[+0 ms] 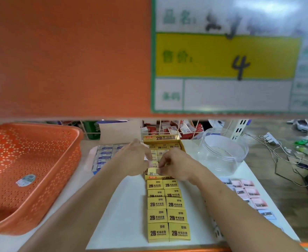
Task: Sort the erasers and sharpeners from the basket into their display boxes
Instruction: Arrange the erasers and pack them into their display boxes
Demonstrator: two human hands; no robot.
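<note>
A yellow display box [161, 138] of 2B erasers stands at the middle of the white shelf. My left hand [136, 158] and my right hand [175, 164] meet over its near end, and both pinch one yellow eraser [152, 171] there. Two columns of yellow 2B erasers [167, 210] lie in front of the box. Blue-and-white erasers [104, 155] fill a box to the left. Pink and blue sharpeners [247, 193] lie at the right. The orange basket [22, 170] sits at the far left and looks empty but for a label.
A clear round plastic tub [222, 151] stands right of the yellow box. Cables and small items [286, 155] litter the wooden surface at the far right. An orange shelf front with a price tag [222, 57] hangs overhead. Red-and-white boxes [171, 129] sit behind a wire divider.
</note>
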